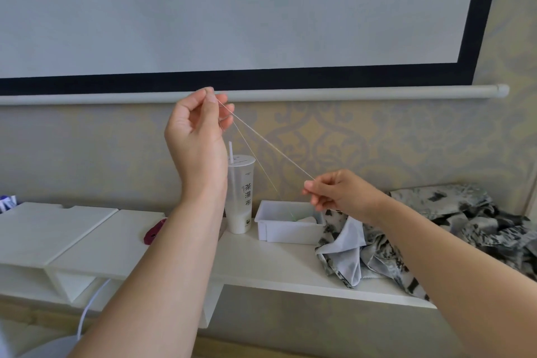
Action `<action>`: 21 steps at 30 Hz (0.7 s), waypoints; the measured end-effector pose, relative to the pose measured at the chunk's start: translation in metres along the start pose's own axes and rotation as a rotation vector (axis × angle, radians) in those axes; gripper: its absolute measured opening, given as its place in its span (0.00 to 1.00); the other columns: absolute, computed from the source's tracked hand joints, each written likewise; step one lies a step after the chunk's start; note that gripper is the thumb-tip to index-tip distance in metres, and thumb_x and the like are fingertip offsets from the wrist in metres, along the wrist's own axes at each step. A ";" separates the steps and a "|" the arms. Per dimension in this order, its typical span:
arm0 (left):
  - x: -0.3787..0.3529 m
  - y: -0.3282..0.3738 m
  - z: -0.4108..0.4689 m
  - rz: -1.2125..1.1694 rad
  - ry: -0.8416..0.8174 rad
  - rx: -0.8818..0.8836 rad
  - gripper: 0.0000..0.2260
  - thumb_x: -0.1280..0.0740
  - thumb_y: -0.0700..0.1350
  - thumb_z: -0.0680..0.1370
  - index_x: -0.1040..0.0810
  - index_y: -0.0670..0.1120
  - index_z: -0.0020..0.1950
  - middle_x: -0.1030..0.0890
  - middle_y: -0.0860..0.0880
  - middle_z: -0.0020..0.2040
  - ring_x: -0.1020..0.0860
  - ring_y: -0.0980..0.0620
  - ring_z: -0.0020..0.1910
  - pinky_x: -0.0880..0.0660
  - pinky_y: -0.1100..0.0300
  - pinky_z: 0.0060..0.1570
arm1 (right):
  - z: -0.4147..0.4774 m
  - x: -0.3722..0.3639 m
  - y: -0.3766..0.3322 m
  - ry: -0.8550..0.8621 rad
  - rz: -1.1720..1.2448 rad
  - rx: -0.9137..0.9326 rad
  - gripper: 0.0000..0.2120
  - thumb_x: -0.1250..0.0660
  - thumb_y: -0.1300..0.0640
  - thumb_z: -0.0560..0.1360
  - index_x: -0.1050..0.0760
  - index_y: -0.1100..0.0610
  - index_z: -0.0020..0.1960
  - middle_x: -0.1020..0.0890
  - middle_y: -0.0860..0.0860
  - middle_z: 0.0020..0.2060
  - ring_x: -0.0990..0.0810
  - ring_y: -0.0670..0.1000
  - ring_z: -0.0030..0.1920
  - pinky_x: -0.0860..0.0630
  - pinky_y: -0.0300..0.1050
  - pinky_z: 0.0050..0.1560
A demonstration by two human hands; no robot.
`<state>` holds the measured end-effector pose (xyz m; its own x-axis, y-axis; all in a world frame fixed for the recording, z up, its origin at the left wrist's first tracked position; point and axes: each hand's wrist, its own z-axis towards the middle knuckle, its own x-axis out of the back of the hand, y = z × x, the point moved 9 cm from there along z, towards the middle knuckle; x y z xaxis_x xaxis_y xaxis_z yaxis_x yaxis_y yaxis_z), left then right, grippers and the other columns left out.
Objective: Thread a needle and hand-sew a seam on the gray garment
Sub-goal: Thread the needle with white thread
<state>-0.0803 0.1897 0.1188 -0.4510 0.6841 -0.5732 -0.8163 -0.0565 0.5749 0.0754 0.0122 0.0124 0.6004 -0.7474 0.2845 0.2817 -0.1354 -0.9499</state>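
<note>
While a large white projection screen with a black border fills the wall above, a long white shelf carries the crumpled gray-and-white mottled garment at its right end, with one fold drooping over the front edge. Just left of it stand a white plastic bin and a tall clear lidded cup. In the open air above, the raised left hand pinches a thin pale thread. The thread slants taut down-right to the pinching fingertips of the right hand. A second strand drops toward the bin. Whether either hand holds a needle cannot be told.
</note>
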 end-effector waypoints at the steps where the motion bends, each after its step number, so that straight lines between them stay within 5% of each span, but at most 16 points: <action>1: 0.000 0.002 0.001 -0.005 0.003 -0.009 0.06 0.37 0.37 0.80 0.24 0.46 0.47 0.19 0.50 0.40 0.21 0.56 0.36 0.24 0.62 0.44 | 0.001 0.005 0.004 0.032 -0.035 -0.007 0.10 0.34 0.57 0.77 0.21 0.60 0.39 0.20 0.53 0.33 0.23 0.47 0.30 0.22 0.35 0.37; 7: -0.007 0.015 0.001 0.030 -0.028 -0.085 0.07 0.38 0.36 0.80 0.24 0.46 0.47 0.19 0.50 0.42 0.21 0.57 0.37 0.24 0.62 0.43 | 0.003 0.009 0.012 0.048 -0.118 -0.010 0.13 0.38 0.54 0.79 0.20 0.64 0.48 0.20 0.51 0.28 0.22 0.46 0.27 0.24 0.35 0.32; 16: -0.009 0.031 0.005 0.036 -0.012 -0.167 0.07 0.39 0.36 0.80 0.25 0.46 0.48 0.19 0.50 0.42 0.19 0.56 0.39 0.25 0.63 0.42 | 0.005 0.011 0.060 0.018 -0.605 -0.221 0.14 0.39 0.58 0.79 0.24 0.58 0.36 0.22 0.48 0.24 0.25 0.44 0.23 0.26 0.36 0.29; 21: 0.001 0.023 0.006 0.040 0.007 -0.149 0.06 0.39 0.37 0.80 0.25 0.46 0.48 0.19 0.49 0.43 0.20 0.56 0.39 0.25 0.63 0.42 | -0.005 -0.003 0.093 -0.186 -1.149 -0.302 0.11 0.44 0.56 0.79 0.30 0.54 0.60 0.23 0.52 0.43 0.27 0.52 0.41 0.35 0.42 0.39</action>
<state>-0.0972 0.1934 0.1354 -0.4863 0.6740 -0.5562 -0.8420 -0.1913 0.5043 0.0958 -0.0012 -0.0773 0.2193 0.0120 0.9756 0.5510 -0.8268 -0.1137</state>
